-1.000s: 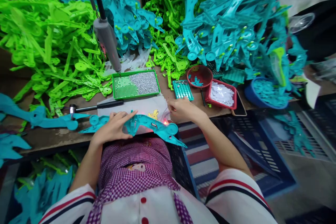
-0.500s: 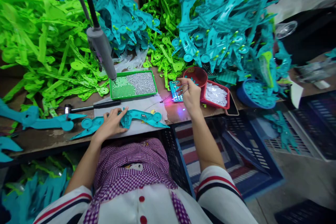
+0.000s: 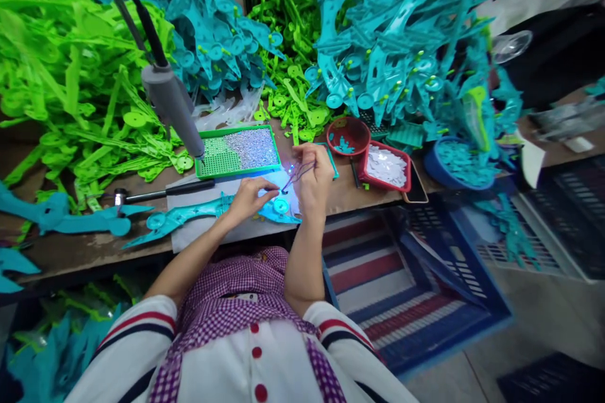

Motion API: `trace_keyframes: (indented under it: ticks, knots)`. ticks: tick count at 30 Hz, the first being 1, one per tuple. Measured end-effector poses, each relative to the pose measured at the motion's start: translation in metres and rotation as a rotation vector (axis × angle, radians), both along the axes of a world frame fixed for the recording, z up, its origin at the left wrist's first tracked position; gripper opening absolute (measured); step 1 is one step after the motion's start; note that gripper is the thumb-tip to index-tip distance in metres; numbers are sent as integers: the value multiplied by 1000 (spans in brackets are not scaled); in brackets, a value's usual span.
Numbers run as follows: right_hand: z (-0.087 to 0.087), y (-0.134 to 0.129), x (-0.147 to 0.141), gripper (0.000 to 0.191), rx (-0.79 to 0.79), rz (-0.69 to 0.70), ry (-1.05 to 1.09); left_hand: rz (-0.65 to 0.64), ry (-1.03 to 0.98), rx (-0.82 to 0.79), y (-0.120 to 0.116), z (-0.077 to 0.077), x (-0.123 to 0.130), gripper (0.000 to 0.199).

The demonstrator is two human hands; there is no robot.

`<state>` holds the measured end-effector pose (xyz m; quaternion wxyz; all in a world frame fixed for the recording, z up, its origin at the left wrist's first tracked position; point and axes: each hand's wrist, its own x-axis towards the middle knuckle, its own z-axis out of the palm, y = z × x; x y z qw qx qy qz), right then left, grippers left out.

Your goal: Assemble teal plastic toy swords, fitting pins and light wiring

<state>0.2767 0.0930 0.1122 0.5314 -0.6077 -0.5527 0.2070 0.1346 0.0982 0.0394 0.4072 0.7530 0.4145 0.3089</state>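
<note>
My right hand [image 3: 316,177] is closed on a bundle of thin wires [image 3: 299,171] that has small lit lights near its ends. A blue-white glow from them falls on the bench. Beside it, my left hand [image 3: 251,198] is pinched, its fingertips by a small dark piece [image 3: 284,191] at the wires' end; what exactly they grip is too small to tell. Under both hands lies a long turquoise plastic part [image 3: 189,216] with round discs, on a white sheet [image 3: 182,240].
A grey electric screwdriver [image 3: 172,104] hangs over a green tray [image 3: 239,172] of small metal pieces. Left lies a hammer [image 3: 165,191]. To the right stand a dark red bowl [image 3: 350,150], a red tray [image 3: 407,184] of white pieces and a blue bowl [image 3: 466,185]. Green and turquoise parts pile up behind.
My right hand has come left from the small board by the red bowl, bringing the wires over the turquoise part. My left hand has slid right along that part and its fingers have closed.
</note>
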Motion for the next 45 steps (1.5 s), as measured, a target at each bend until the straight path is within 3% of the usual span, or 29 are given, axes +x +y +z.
trace_keyframes:
  ticks: [3,5,9,11,14,16,18,22,25,27,29,32,34,38,45]
  knots:
    - [-16,18,13,41,-61,-43,-62,-39,-128,-165,-1,-1,4,21]
    - [-32,25,26,34,-145,36,-171,-17,-191,-262,-3,-3,4,24]
    - [-61,13,54,50,-272,190,-363,108,-237,-391,1,-13,-4,25]
    - [-67,4,66,45,-309,195,-393,137,-218,-403,3,-16,-7,26]
    - [-60,-5,74,29,-367,187,-253,49,-74,-186,0,-14,-7,37]
    - [-49,-5,73,33,-364,169,-65,-65,73,-3,-4,-9,-2,47]
    - [-37,1,67,37,-317,149,46,-166,198,57,-8,-3,6,38]
    - [-31,26,61,38,-229,146,-111,-221,159,-74,-8,1,17,21]
    - [-41,37,73,35,-306,310,-392,-170,-40,-261,-2,-1,12,29]
    - [-45,32,86,47,-381,425,-524,-139,-124,-356,2,-2,6,36]
    - [-44,17,94,51,-338,414,-544,-123,-160,-389,4,-4,1,40]
    - [-41,-12,83,39,-130,284,-433,-116,-160,-361,5,-8,-1,46]
    - [-44,-25,64,32,-63,335,-327,-147,-142,-318,4,-10,1,51]
    - [-66,-26,33,36,-94,495,-93,-220,-122,-232,2,-12,2,63]
    - [-85,-15,38,47,-199,564,147,-233,-165,-364,1,-11,-2,70]
